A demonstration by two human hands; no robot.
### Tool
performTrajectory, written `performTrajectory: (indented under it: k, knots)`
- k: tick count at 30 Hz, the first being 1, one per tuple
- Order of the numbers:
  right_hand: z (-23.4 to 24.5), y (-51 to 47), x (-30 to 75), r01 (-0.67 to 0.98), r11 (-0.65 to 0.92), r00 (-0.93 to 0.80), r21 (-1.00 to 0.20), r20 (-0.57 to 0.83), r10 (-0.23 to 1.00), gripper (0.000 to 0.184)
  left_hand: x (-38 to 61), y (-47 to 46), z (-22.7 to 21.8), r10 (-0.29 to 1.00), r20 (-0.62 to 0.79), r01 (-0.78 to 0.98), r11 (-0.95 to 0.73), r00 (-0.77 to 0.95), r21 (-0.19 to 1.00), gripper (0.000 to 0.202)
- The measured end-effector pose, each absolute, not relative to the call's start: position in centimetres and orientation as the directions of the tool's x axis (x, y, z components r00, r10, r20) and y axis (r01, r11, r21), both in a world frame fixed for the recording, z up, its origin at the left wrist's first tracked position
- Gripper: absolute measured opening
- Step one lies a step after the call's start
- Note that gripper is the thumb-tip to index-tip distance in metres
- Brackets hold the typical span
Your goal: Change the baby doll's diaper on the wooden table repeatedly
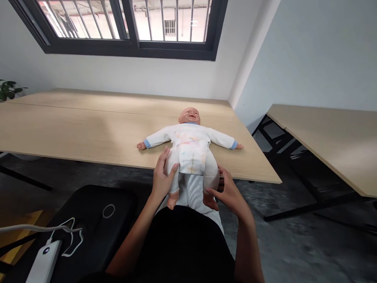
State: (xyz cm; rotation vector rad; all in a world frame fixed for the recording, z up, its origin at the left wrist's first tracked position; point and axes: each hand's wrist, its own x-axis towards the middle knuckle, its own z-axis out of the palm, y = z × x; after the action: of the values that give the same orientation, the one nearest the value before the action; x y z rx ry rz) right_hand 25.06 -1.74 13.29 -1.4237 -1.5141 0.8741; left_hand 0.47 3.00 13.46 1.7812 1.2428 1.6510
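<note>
A baby doll (193, 135) lies on its back at the table's front edge, arms spread wide and legs hanging over the edge toward me. It wears a white top with blue cuffs, a diaper (192, 157) with faint coloured prints, and white leggings; its feet are bare. My left hand (163, 175) holds the doll's leg on the left, thumb on top and fingers along the outer thigh. Around the lower part of the other leg curls my right hand (228, 190), its thumb near the ankle and some fingertips hidden behind the leg.
The light wooden table (88, 129) runs along the wall beneath a barred window (135, 47). A second table (330, 137) stands to the right across a gap. At lower left, a white power bank (44, 261) with a cable rests on a black seat (97, 232).
</note>
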Motion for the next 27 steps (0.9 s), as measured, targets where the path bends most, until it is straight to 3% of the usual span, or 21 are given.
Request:
performTrajectory:
  k: [3, 5, 7, 9, 13, 17, 23, 27]
  knots:
    - [13.7, -1.6, 24.9, 0.301, 0.063, -0.007, -0.951, 0.064, 0.998, 0.088, 0.3, 0.8, 12.8, 0.726, 0.650, 0.422, -0.529, -0.224, 0.736, 0.029]
    - [14.1, -1.6, 24.6, 0.211, 0.014, -0.027, -0.977, 0.009, 1.000, 0.087, 0.6, -0.6, 12.9, 0.672, 0.707, 0.485, -0.554, -0.220, 0.677, 0.011]
    - [14.6, -1.7, 24.2, 0.098, -0.038, -0.073, -0.994, -0.045, 0.996, 0.087, 1.4, -1.6, 13.2, 0.715, 0.688, 0.458, -0.574, -0.124, 0.679, 0.004]
    - [15.1, -1.8, 23.8, -0.010, -0.078, -0.132, -0.997, -0.076, 0.988, 0.088, 2.5, -2.3, 13.5, 0.821, 0.571, 0.367, -0.538, 0.023, 0.759, 0.003]
    - [15.4, -2.0, 23.4, -0.079, -0.112, -0.161, -0.991, -0.098, 0.982, 0.089, 4.1, -2.4, 13.4, 0.953, 0.232, 0.128, -0.259, 0.192, 0.957, 0.016]
    - [15.2, -1.9, 23.5, -0.109, -0.124, -0.172, -0.986, -0.104, 0.980, 0.089, 4.0, -2.2, 13.0, 0.963, -0.001, -0.094, 0.028, 0.268, 0.995, 0.029]
    - [14.8, -1.6, 23.6, -0.152, -0.155, -0.172, -0.976, -0.128, 0.977, 0.089, 3.7, -2.3, 13.0, 0.931, -0.149, -0.224, 0.231, 0.333, 0.947, 0.043]
    - [14.9, -1.4, 23.5, -0.169, -0.154, -0.151, -0.973, -0.129, 0.980, 0.091, 4.0, -2.4, 13.0, 0.936, -0.122, -0.271, 0.218, 0.331, 0.937, 0.042]
